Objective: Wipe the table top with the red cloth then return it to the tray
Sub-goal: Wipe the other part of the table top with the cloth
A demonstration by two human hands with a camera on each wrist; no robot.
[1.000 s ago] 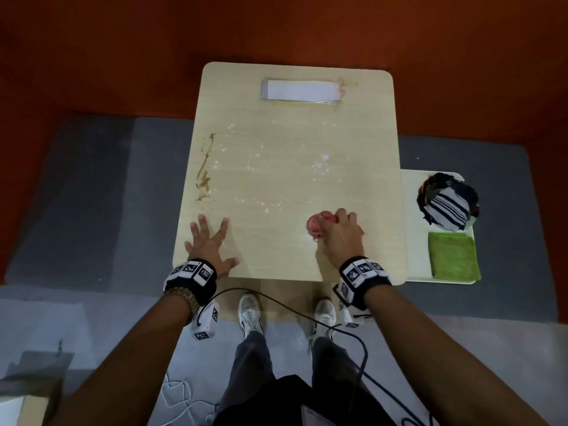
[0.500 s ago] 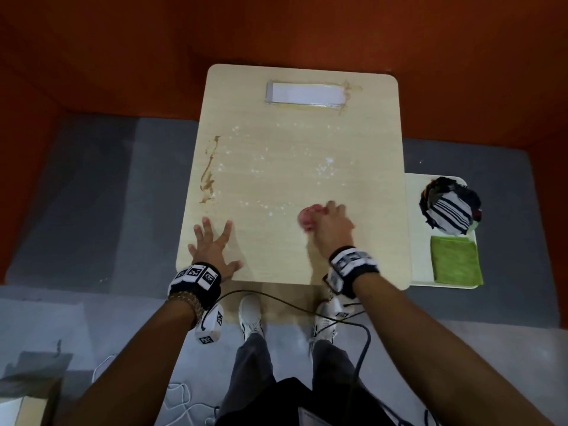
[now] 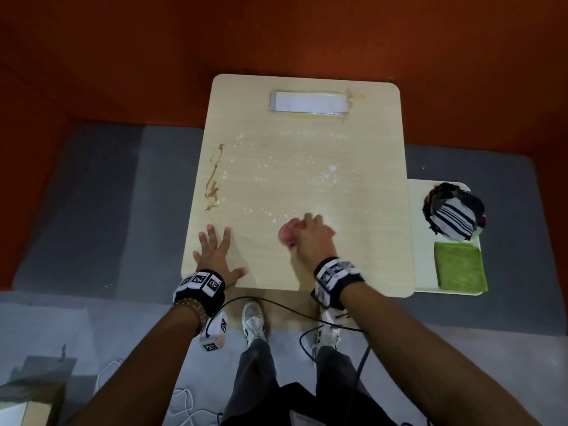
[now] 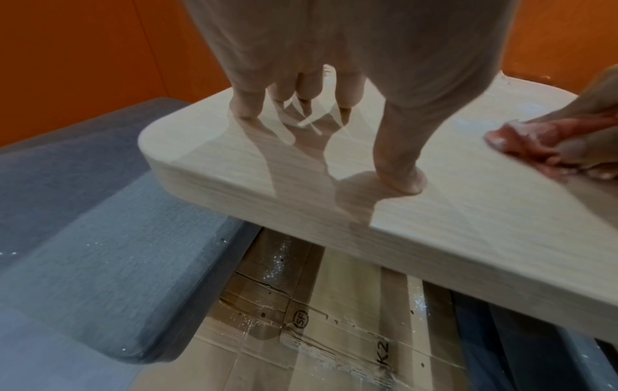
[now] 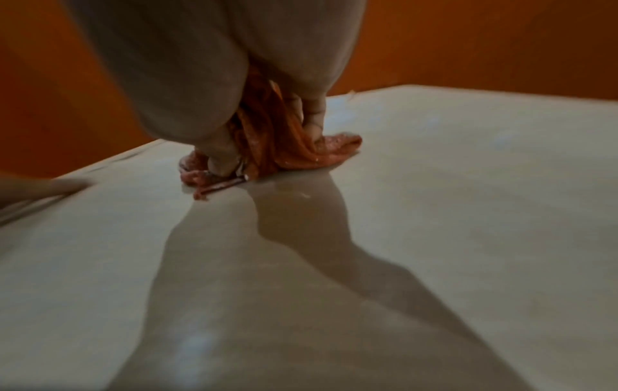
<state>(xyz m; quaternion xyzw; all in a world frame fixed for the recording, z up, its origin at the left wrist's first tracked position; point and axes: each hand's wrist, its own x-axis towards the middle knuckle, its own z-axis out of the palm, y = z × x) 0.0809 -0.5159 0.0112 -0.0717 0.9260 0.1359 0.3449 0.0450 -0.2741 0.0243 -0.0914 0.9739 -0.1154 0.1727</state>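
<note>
My right hand grips the bunched red cloth and presses it on the light wooden table top, in the near middle. In the right wrist view the red cloth is wadded between my thumb and fingers against the wood. My left hand lies flat with spread fingers on the near left corner; the left wrist view shows its fingertips on the table top and the red cloth at the right. White specks and a brown smear mark the table. A white tray stands right of the table.
The tray holds a folded green cloth and a pile of dark striped cloths. A white rectangular label lies at the table's far end. Orange walls close in behind and at both sides. Cables and my shoes are below the near edge.
My right hand has slid the red cloth leftward and slightly away from me across the table. The left hand has stayed flat on the near left corner.
</note>
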